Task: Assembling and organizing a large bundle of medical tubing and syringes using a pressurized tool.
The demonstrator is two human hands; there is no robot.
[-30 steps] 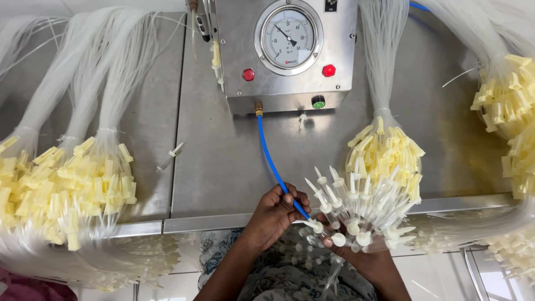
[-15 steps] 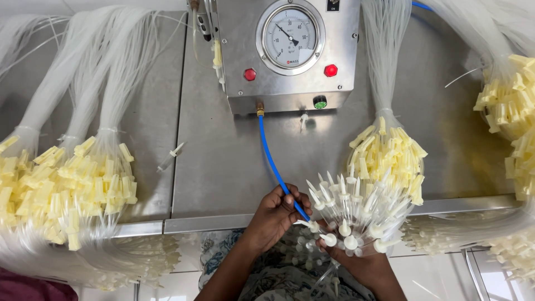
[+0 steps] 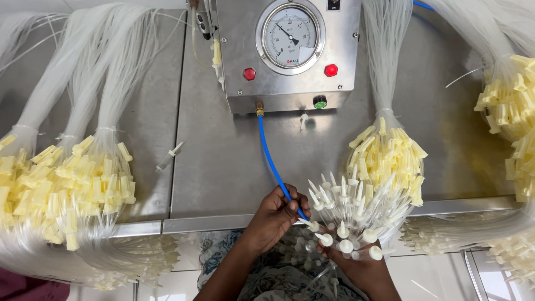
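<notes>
Left hand (image 3: 274,214) fingers pinched on blue hose (image 3: 271,159) end, right hand (image 3: 356,262) clutching white-tipped tube bundle (image 3: 345,214) just right of those fingers, steel gauge box (image 3: 290,53) beyond, yellow-capped tube bundles (image 3: 72,189) crowding either side of the steel bench (image 3: 223,161)

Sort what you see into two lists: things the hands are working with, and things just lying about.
In use:
left hand
blue hose
right hand
white-tipped tube bunch
gauge box, joined to the hose

Lying about:
yellow-capped bundles, left
yellow-capped bundle, middle
bundles at right edge
loose connector
</notes>
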